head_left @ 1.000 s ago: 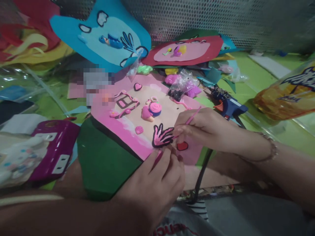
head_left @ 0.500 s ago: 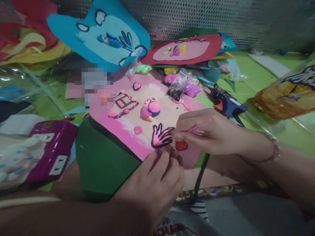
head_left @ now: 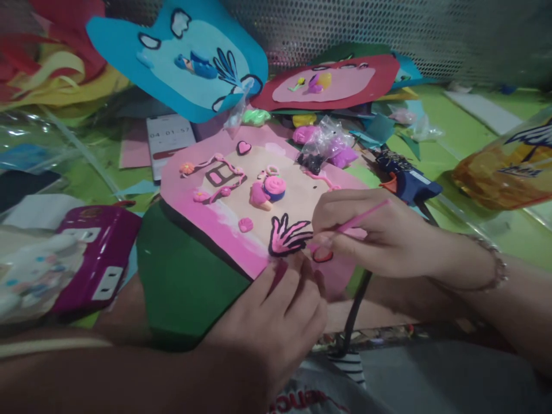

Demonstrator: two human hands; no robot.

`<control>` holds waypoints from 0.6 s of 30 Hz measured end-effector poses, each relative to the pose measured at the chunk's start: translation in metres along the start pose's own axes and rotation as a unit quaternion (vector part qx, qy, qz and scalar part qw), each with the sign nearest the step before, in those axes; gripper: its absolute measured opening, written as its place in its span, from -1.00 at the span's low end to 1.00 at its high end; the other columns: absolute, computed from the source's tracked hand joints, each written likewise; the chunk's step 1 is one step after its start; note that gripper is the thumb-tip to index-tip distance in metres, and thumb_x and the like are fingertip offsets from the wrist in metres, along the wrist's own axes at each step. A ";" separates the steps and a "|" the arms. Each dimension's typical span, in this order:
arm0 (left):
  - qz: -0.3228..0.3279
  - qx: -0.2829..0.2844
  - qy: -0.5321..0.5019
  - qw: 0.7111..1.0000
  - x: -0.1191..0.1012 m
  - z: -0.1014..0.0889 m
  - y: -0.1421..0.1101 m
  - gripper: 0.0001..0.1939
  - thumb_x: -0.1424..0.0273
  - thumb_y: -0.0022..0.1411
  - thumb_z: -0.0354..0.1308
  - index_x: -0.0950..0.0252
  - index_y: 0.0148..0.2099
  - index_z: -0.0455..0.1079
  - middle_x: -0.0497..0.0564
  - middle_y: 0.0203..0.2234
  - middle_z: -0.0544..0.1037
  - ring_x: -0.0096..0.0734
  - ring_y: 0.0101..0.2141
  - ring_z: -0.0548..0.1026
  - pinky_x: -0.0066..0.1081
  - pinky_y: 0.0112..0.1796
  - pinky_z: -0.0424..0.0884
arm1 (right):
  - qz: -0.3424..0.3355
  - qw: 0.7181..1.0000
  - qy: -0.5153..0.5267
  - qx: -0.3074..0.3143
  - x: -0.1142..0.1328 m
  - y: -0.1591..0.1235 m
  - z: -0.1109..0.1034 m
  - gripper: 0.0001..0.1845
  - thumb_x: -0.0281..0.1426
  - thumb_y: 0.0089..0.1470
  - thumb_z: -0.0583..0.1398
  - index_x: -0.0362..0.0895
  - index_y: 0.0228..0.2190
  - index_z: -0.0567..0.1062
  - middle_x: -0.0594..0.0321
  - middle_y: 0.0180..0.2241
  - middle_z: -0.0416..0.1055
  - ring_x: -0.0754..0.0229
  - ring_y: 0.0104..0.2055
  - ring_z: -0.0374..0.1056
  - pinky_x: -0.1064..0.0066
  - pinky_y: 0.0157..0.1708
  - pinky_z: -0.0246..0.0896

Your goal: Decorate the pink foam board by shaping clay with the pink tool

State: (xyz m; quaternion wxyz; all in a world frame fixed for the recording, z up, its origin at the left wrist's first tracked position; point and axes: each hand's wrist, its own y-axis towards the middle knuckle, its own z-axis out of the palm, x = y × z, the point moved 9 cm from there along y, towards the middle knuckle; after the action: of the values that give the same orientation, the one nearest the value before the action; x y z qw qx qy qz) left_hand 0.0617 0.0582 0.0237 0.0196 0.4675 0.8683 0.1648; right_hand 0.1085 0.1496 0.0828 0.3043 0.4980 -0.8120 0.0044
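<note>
The pink paper picture (head_left: 332,277) carries a cream centre with raised clay shapes: a pink and blue snail-like figure (head_left: 274,187), a window frame (head_left: 222,176), a heart (head_left: 244,148) and a pink, black-edged leafy plant (head_left: 288,236). My right hand (head_left: 366,233) pinches a thin pink stick (head_left: 364,216) beside this plant, partly covering a red heart (head_left: 322,255); the stick's tip is hidden by my fingers. At the picture's lower edge, my left hand (head_left: 280,310) has its fingers bent over the paper, with the thumb out of sight.
Bags of coloured clay (head_left: 328,146) lie behind the picture. A blue paper picture (head_left: 172,98) and a red one (head_left: 332,92) lean at the back. Left are a phone (head_left: 170,141), green paper (head_left: 185,282) and a purple case (head_left: 92,253); right, a blue tool (head_left: 414,183) and snack bag (head_left: 504,167).
The view has shifted, so most things sit slightly further right. The pink stick in my right hand has tilted and shows more of its length. My left hand stays at the picture's edge.
</note>
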 end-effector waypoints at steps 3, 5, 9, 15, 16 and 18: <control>0.008 0.014 0.005 1.000 -0.001 0.001 0.000 -0.63 0.37 0.27 -0.09 0.42 0.07 0.26 0.18 -0.02 0.39 0.03 0.05 0.30 -0.11 0.04 0.13 | 0.006 0.999 0.035 0.003 -0.003 0.001 0.000 -0.84 -0.53 0.18 0.05 -0.19 -0.43 0.35 0.23 -0.46 0.36 0.35 -0.42 0.27 0.52 -0.40 0.20; 0.012 0.025 0.012 1.000 -0.001 0.001 0.001 -0.61 0.37 0.27 -0.08 0.45 0.08 0.26 0.20 0.00 0.38 0.01 0.03 0.32 -0.12 0.04 0.14 | 0.041 0.994 0.102 0.013 -0.011 0.001 0.003 -0.87 -0.53 0.18 0.06 -0.21 -0.39 0.37 0.24 -0.46 0.39 0.36 -0.43 0.33 0.54 -0.42 0.26; 0.002 0.050 0.023 0.998 0.001 0.001 0.001 -0.58 0.37 0.28 -0.10 0.46 0.12 0.24 0.19 0.03 0.37 -0.04 0.03 0.32 -0.17 0.06 0.13 | 0.165 0.950 0.263 0.023 -0.034 -0.003 0.012 -0.94 -0.49 0.19 0.07 -0.21 -0.34 0.34 0.28 -0.51 0.42 0.33 -0.48 0.43 0.52 -0.47 0.38; 0.009 0.022 0.017 1.000 0.000 -0.001 0.002 -0.61 0.39 0.29 -0.14 0.45 0.08 0.26 0.19 0.00 0.39 -0.01 0.03 0.32 -0.15 0.06 0.13 | 0.213 0.930 0.298 0.007 -0.044 -0.005 0.016 -0.91 -0.47 0.20 0.06 -0.16 -0.38 0.29 0.31 -0.57 0.43 0.31 -0.52 0.44 0.52 -0.51 0.40; 0.008 0.022 0.014 1.000 0.000 0.000 0.002 -0.61 0.39 0.29 -0.15 0.45 0.08 0.26 0.19 0.00 0.39 -0.02 0.03 0.32 -0.15 0.06 0.12 | 0.217 0.929 0.300 0.010 -0.044 -0.005 0.018 -0.90 -0.46 0.20 0.06 -0.16 -0.39 0.28 0.31 -0.57 0.44 0.31 -0.52 0.44 0.52 -0.51 0.40; 0.006 0.020 0.013 1.000 0.000 0.001 0.001 -0.62 0.40 0.30 -0.15 0.45 0.08 0.25 0.19 0.01 0.39 -0.01 0.04 0.31 -0.15 0.06 0.12 | 0.225 0.926 0.302 0.014 -0.045 -0.005 0.020 -0.90 -0.47 0.19 0.07 -0.15 -0.40 0.28 0.31 -0.56 0.44 0.32 -0.52 0.44 0.53 -0.51 0.41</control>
State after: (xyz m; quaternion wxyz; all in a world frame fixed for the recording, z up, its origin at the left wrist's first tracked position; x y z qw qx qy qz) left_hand 0.0628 0.0595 0.0230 -0.0017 0.4704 0.8689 0.1538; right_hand 0.1173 0.1770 0.0429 0.5187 0.2817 -0.7725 0.2343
